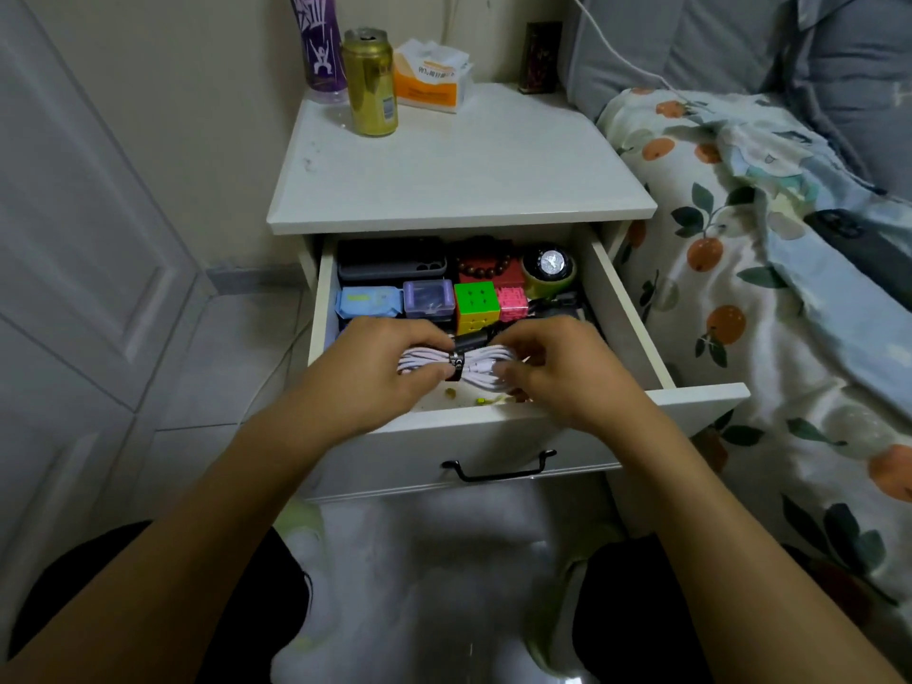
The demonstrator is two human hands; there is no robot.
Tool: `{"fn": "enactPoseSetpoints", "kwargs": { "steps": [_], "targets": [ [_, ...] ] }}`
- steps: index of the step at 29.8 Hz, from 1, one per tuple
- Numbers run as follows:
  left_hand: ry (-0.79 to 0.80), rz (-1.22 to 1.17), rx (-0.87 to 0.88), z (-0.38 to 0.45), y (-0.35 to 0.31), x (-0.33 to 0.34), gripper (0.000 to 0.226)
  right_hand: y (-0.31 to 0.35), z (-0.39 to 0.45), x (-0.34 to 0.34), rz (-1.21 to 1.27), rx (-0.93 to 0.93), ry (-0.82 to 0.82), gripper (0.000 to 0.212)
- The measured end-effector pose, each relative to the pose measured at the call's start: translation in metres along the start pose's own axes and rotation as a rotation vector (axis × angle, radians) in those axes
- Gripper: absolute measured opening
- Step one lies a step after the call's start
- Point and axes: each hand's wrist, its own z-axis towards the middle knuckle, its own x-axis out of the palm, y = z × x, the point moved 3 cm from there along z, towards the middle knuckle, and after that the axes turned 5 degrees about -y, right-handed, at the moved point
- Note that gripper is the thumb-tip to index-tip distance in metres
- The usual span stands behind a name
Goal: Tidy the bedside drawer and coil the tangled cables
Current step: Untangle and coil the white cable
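- Head view, centre of the frame: a person crouched before a white bedside cabinet works over its open drawer [636, 333], both bare hands meeting above the front compartment.
- The left hand [390, 370] curls round one end of a coiled white cable [481, 370]; the right hand [552, 372] pinches the other end, fingers bent onto the loops. Neither hand is slack or empty.
- A dark strap [456, 365] cinches the bundle at its waist, so this cable appears already coiled and bound, held just above the drawer floor at lower centre of the drawer.
- Behind the hands, toward the upper part of the drawer, goods sit in neat rows: a blue wipes pack [367, 301], a small purple box [428, 298], a puzzle cube [476, 308], a pink cube [512, 303], a dark case [392, 264], a bead bracelet [486, 266] and a roll of tape [548, 274].
- A black cable [552, 308] lies at the right of the drawer, just beyond the right hand; whether it is coiled cannot be told.
- Crumbs [481, 399] dot the drawer floor by the front wall, still to be cleared by the look of it.
- Judged from this layout, the sorting is largely done; setting down the bundle, the black cable and the crumbs seem to remain.
- Upper frame: a gold can [370, 81], a purple bottle [318, 42] and a tissue pack [429, 76] stand on the cabinet top [464, 175].
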Motion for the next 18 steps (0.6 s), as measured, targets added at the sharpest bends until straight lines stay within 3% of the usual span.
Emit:
{"fn": "enactPoseSetpoints", "kwargs": {
  "steps": [3, 5, 7, 10, 14, 18],
  "targets": [
    [0.024, -0.037, -0.026, 0.005, 0.004, 0.004, 0.025, -0.007, 0.005, -0.001, 0.218, 0.114, 0.002, 0.013],
    [0.025, -0.071, -0.059, 0.014, 0.008, 0.008, 0.021, -0.014, 0.012, -0.002, 0.238, 0.100, 0.099, 0.024],
    [0.044, -0.103, -0.090, 0.023, 0.012, 0.012, 0.019, -0.019, 0.017, -0.002, 0.189, 0.067, 0.182, 0.032],
    [0.162, -0.185, -0.160, 0.036, 0.020, 0.022, 0.010, -0.026, 0.029, 0.000, 0.044, 0.057, 0.156, 0.030],
    [0.292, -0.611, -0.509, 0.050, 0.037, 0.036, 0.015, -0.027, 0.051, 0.003, -0.091, -0.044, 0.097, 0.028],
    [0.361, -0.481, -0.451, 0.055, 0.053, 0.042, 0.007, -0.032, 0.060, 0.014, -0.073, -0.057, 0.149, 0.027]
  ]
}}
